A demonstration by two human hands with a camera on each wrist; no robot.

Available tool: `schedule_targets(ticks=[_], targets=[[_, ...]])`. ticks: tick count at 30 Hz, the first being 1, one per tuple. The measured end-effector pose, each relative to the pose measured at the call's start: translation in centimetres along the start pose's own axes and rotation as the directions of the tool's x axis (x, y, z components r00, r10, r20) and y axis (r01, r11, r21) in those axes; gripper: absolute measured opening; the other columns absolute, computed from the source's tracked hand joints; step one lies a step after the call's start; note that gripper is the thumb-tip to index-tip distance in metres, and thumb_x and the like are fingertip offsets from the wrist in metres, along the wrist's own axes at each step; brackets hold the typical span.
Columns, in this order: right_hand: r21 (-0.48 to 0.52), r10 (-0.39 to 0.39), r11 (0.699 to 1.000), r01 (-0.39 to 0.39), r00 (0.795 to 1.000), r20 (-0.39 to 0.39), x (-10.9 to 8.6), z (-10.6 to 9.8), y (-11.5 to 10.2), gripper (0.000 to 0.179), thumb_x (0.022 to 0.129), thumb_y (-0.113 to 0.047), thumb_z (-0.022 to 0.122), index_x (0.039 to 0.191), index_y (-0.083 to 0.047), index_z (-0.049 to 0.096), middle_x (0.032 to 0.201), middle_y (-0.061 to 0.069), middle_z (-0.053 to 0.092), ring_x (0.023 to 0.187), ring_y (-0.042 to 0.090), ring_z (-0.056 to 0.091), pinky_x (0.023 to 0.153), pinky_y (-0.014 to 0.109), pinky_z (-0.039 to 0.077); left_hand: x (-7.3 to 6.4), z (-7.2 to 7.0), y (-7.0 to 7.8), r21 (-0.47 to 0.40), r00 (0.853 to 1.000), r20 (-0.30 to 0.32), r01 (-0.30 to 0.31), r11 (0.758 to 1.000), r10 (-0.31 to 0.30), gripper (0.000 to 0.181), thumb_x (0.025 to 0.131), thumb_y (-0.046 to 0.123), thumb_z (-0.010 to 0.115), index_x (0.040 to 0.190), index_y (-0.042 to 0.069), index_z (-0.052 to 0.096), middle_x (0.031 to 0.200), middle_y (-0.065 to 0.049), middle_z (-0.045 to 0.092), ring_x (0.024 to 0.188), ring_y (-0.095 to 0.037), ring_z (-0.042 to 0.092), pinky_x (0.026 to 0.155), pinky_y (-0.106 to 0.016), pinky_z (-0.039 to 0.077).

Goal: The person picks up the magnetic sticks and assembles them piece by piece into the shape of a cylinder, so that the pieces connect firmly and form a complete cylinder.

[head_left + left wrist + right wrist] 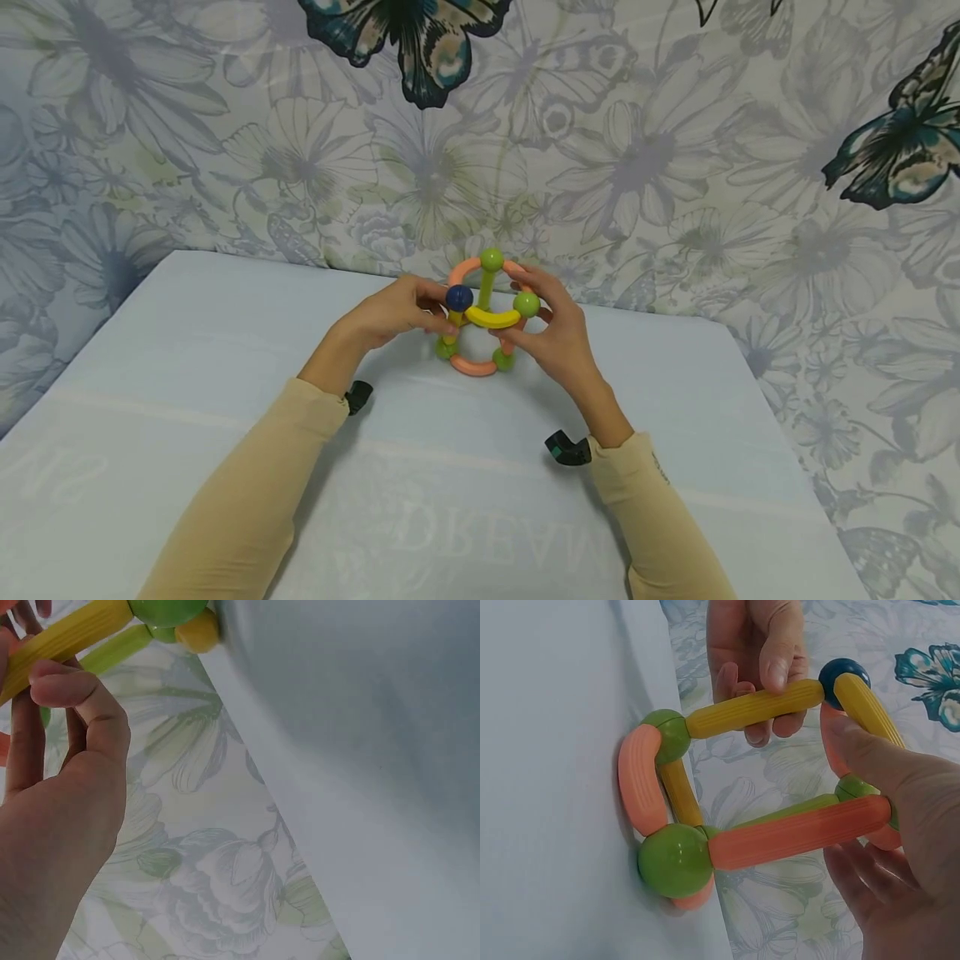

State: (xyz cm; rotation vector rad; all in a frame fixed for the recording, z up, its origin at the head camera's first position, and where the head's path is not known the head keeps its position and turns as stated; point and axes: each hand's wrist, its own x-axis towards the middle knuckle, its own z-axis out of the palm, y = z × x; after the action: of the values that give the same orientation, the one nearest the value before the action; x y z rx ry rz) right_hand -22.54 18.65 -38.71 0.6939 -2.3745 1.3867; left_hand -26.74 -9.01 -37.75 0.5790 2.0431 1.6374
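A ball-and-stick frame of green balls, one dark blue ball (459, 298) and orange, yellow and lime sticks stands on the table between both hands. My left hand (390, 313) pinches an upright yellow stick (754, 709) below the blue ball, its thumb across the front and fingers behind. From the other side, my right hand (558, 337) holds the upper ring, its thumb along a curved yellow stick (492, 318) and fingers behind, near a green ball (527, 304). A straight orange stick (799, 832) joins the upper ring to a lower green ball (676, 860).
The white table (450, 475) has its back edge just behind the frame. Behind it hangs a cloth or wall covering (637, 167) printed with flowers and butterflies. Small black devices (567, 449) sit at both wrists, under beige sleeves (247, 483).
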Motion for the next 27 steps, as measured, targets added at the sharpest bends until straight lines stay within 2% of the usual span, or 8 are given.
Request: schedule_targets(ticks=[6,12,16,19,21,23,25,27], targets=[[0.033,0.011,0.999,-0.011,1.000,0.007,-0.1,-0.3,-2.3,0.075,0.080,0.000,0.090,0.147,-0.005,0.058,0.155,0.015,0.052,0.133,0.038,0.060,0.107,0.057,0.052,0.0,0.2,0.1,-0.021,1.000,0.000,-0.002,1.000,0.002,0.039,0.090,0.001,0.081,0.128,-0.001,0.073,0.108,-0.006,0.074,0.091,-0.023,0.065,0.082,-0.041,0.052],[0.046,0.017,0.999,-0.018,1.000,0.016,-0.2,-0.5,-3.5,0.073,0.081,0.001,0.089,0.146,-0.005,0.059,0.154,0.017,0.053,0.132,0.036,0.061,0.109,0.055,0.051,0.0,0.2,0.0,-0.037,1.000,0.010,-0.006,0.999,0.006,0.038,0.091,0.002,0.081,0.128,0.000,0.073,0.113,-0.014,0.076,0.088,-0.022,0.064,0.081,-0.039,0.051],[0.049,0.017,0.999,-0.018,1.000,0.023,0.0,-0.4,-1.4,0.082,0.081,-0.006,0.091,0.152,-0.015,0.054,0.154,0.006,0.055,0.133,0.029,0.061,0.109,0.049,0.052,0.0,0.2,0.1,-0.027,1.000,0.003,-0.004,1.000,0.004,0.037,0.091,0.002,0.081,0.128,0.000,0.073,0.106,-0.010,0.075,0.086,-0.022,0.063,0.081,-0.039,0.051],[0.013,0.086,0.996,-0.087,0.994,0.061,0.0,-0.5,0.3,0.084,0.083,-0.013,0.091,0.154,-0.020,0.049,0.148,0.001,0.059,0.132,0.025,0.062,0.105,0.042,0.056,0.0,0.3,-0.1,0.010,1.000,0.006,-0.009,1.000,0.009,0.036,0.091,0.002,0.081,0.125,0.000,0.074,0.107,-0.012,0.075,0.088,-0.024,0.063,0.080,-0.038,0.052],[-0.034,0.184,0.983,-0.181,0.976,0.119,-0.1,-0.7,0.4,0.067,0.084,-0.017,0.091,0.143,-0.017,0.058,0.136,0.003,0.066,0.125,0.026,0.067,0.098,0.039,0.060,0.2,0.4,-0.5,0.060,1.000,0.010,-0.016,0.998,0.015,0.033,0.090,0.002,0.082,0.122,0.000,0.076,0.110,-0.015,0.076,0.090,-0.025,0.064,0.079,-0.035,0.053],[-0.108,0.262,0.963,-0.245,0.946,0.190,-0.3,-0.8,0.9,0.045,0.086,-0.020,0.090,0.125,-0.014,0.069,0.121,0.004,0.072,0.115,0.027,0.072,0.090,0.038,0.063,0.3,0.5,-0.8,0.117,1.000,0.018,-0.022,0.993,0.020,0.030,0.090,0.002,0.082,0.119,0.000,0.077,0.112,-0.018,0.077,0.091,-0.026,0.066,0.078,-0.034,0.054],[-0.171,0.297,0.951,-0.259,0.918,0.262,-0.4,-0.8,1.4,0.024,0.086,-0.022,0.090,0.103,-0.013,0.075,0.106,0.003,0.076,0.103,0.025,0.075,0.083,0.036,0.063,0.4,0.7,-1.1,0.166,1.000,0.019,-0.019,0.986,0.016,0.027,0.089,0.002,0.083,0.116,0.001,0.078,0.111,-0.017,0.078,0.091,-0.025,0.068,0.079,-0.034,0.055],[-0.212,0.285,0.950,-0.227,0.908,0.306,-0.4,-0.8,1.8,0.015,0.087,-0.023,0.089,0.091,-0.014,0.078,0.099,0.000,0.079,0.096,0.022,0.077,0.080,0.034,0.062,0.5,0.8,-1.3,0.204,1.000,0.015,-0.019,0.979,0.016,0.027,0.088,0.002,0.083,0.115,0.001,0.078,0.109,-0.016,0.078,0.089,-0.025,0.069,0.078,-0.035,0.055]])
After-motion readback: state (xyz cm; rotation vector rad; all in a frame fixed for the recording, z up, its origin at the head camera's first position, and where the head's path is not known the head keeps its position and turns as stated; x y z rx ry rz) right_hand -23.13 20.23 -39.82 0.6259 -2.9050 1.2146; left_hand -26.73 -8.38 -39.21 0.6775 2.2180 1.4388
